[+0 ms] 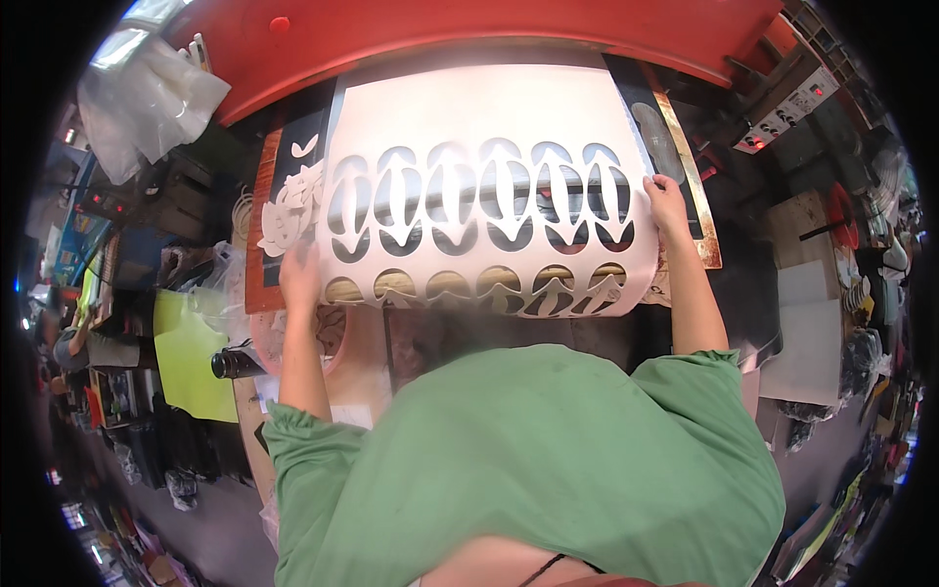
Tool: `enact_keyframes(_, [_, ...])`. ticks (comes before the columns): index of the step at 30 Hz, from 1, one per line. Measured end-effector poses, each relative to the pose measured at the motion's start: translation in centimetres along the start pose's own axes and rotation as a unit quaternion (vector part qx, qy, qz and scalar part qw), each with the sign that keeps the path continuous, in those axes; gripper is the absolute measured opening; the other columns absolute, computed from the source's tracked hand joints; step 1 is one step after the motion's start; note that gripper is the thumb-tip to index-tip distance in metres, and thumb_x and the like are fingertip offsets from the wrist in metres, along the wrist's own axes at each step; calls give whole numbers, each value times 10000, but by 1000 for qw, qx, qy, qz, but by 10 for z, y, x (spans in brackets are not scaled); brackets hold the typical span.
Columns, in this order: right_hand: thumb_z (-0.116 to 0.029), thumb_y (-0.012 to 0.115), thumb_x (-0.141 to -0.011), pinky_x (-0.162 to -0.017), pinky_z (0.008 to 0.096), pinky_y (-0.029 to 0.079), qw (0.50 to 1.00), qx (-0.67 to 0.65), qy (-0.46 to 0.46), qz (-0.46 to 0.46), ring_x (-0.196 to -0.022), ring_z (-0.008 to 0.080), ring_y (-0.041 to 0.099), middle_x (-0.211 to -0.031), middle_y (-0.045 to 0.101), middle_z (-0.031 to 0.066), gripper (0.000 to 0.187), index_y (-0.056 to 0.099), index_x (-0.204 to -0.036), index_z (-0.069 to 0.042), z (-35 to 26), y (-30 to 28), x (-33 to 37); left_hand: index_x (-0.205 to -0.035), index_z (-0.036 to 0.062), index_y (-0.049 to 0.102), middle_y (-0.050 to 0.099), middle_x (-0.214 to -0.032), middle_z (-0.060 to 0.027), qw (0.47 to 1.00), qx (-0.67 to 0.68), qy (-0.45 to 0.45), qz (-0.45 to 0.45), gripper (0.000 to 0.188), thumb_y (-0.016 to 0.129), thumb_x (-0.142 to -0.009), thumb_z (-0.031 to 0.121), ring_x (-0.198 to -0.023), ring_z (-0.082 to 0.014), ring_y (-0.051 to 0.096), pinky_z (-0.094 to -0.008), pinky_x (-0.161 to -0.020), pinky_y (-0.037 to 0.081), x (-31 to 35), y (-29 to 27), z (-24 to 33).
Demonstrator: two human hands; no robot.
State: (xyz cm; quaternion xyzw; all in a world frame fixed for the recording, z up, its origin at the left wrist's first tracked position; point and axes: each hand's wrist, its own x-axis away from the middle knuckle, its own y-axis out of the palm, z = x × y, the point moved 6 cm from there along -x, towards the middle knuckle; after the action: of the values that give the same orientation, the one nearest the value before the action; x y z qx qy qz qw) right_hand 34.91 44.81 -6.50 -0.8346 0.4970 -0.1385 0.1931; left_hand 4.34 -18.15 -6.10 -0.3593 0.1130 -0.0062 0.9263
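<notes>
A large pale pink sheet (479,108) with rows of cut-out arch and leaf shapes lies across a dark machine bed. My left hand (298,269) grips its lower left edge. My right hand (667,201) holds its right edge, higher up. Both arms reach forward from green sleeves, and the sheet bows between them. Pale cut-out pieces (289,210) lie beside the sheet's left edge on a dark board.
A red machine lid (489,29) stands open behind the sheet. A control box (787,108) sits at the upper right. A yellow-green sheet (191,362) and a dark bottle (235,364) lie at the left. Crumpled plastic film (147,98) is at the upper left. Pale boards (812,333) lie right.
</notes>
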Motion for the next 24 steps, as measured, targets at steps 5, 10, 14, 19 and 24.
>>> enact_keyframes(5, [-320, 697, -862, -831, 381, 496, 985, 152, -67, 43, -929, 310, 650, -1029, 670, 201, 499, 555, -1227, -11, -15, 12, 6, -1043, -45, 648, 666, -980, -233, 997, 27, -17, -75, 332, 587, -927, 261, -934, -366, 630, -414, -841, 462, -23, 34, 17])
enact_keyframes(10, [-322, 677, -874, -817, 381, 494, 991, 106, -68, 48, -888, 303, 646, -987, 670, 183, 431, 590, -1171, -22, -7, 3, 25, -976, -24, 626, 655, -893, -240, 997, -40, 31, -59, 306, 588, -926, 276, -860, -400, 637, -439, -759, 481, 14, 11, 33])
enact_keyframes(14, [-349, 662, -881, -809, 388, 492, 983, 156, -58, 74, -875, 303, 645, -965, 671, 173, 438, 590, -1176, -33, -6, -3, 38, -955, -19, 623, 647, -775, -188, 995, -62, 10, -84, 298, 608, -926, 277, -710, -330, 626, -400, -668, 486, 28, 0, 27])
enact_keyframes(19, [-331, 641, -897, -826, 419, 491, 973, 199, -54, 104, -937, 364, 652, -1005, 677, 217, 403, 586, -1159, -30, -27, 6, 32, -931, -19, 643, 605, -714, 9, 976, 188, -70, -87, 305, 677, -921, 284, -618, -38, 489, -214, -557, 409, -21, 17, 17])
enact_keyframes(24, [-322, 653, -893, -786, 429, 492, 968, 190, -98, 129, -871, 380, 647, -911, 667, 213, 365, 586, -1099, -27, -44, 3, 42, -1036, -18, 647, 646, -763, -163, 996, -18, 52, -63, 302, 679, -894, 247, -677, -244, 606, -362, -669, 483, -34, 26, 34])
